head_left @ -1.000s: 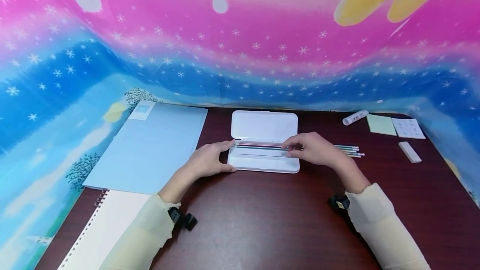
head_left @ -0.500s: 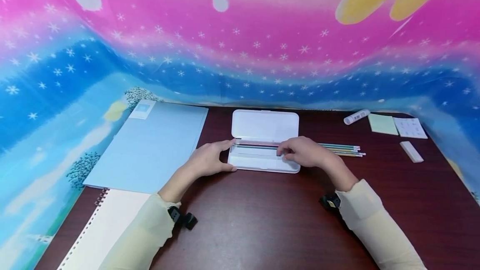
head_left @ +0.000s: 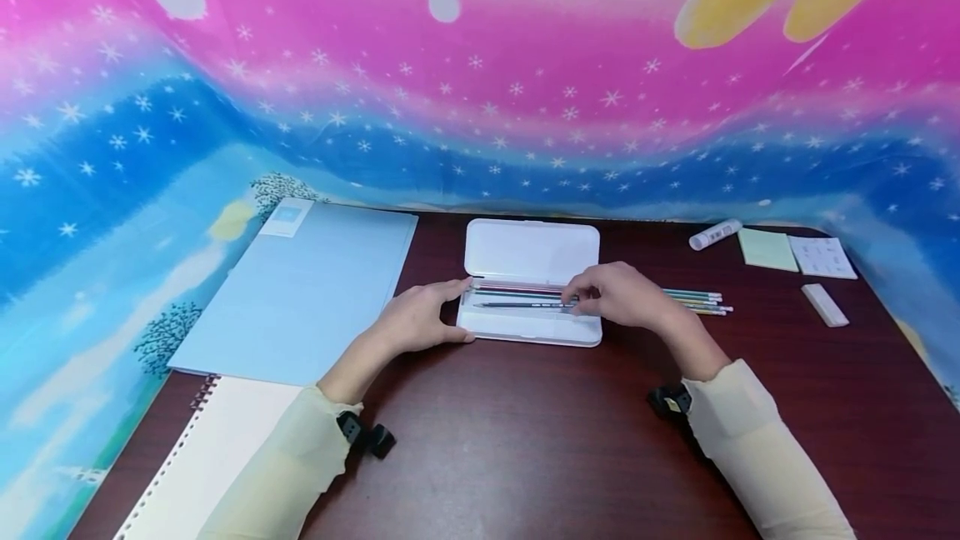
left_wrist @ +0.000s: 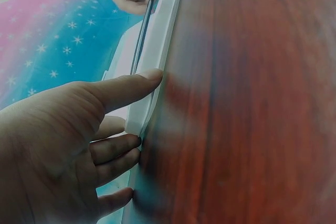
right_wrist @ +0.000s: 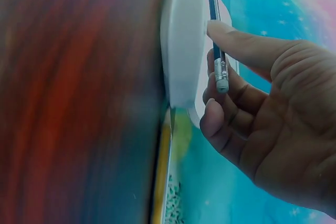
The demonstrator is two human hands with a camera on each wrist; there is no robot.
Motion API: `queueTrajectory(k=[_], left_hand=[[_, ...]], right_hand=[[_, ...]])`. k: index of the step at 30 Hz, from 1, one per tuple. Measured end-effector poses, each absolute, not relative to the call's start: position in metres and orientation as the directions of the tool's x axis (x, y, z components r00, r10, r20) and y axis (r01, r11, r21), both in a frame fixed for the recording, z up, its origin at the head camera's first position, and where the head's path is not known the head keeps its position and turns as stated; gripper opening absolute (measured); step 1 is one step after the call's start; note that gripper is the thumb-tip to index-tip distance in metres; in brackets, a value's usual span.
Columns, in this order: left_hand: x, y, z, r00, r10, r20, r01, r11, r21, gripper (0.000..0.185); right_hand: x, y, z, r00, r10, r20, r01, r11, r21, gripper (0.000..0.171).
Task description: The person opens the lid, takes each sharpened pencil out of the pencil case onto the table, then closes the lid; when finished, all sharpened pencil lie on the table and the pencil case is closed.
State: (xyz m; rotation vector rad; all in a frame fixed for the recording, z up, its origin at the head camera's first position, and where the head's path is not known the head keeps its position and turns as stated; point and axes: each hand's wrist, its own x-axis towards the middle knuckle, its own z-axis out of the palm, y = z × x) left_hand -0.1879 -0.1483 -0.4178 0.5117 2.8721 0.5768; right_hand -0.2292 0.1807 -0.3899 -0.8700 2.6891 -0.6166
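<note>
White plastic pencil case (head_left: 528, 327) lies open on the dark wooden table (head_left: 525, 440), a dark grey pencil (head_left: 517, 305) going into its tray.

Left hand (head_left: 416, 323) braces the case's left end, thumb straight along the front edge and fingers loosely bent against the side, gripping nothing. Right hand (head_left: 622, 297) pinches the pencil at its metal-capped eraser end between thumb and fingers, the shaft lying low along the tray beside pink and teal pencils already inside (head_left: 517, 291). Judged from this, the step in hand is laying this pencil down. The next move calls for letting go once it rests flat, then reaching right for the loose pencils on the table (head_left: 693, 302) just beyond the case. A pale blue folder (head_left: 300, 290) lies to the left.
</note>
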Motion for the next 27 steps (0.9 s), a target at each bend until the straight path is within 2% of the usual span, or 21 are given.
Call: queueTrajectory(k=[9, 27], left_hand=[[-0.188, -0.148, -0.419, -0.927, 0.363, -0.094, 0.297, 0.863, 0.409, 0.091], [-0.188, -0.148, -0.419, -0.926, 0.365, -0.094, 0.298, 0.862, 0.409, 0.089]], right_hand=[[-0.229, 0.195, -0.380, -0.840, -0.541, -0.037, -0.459, 0.747, -0.481, 0.018], [-0.225, 0.231, -0.377, -0.867, -0.498, -0.001, -0.430, 0.750, -0.502, 0.019]])
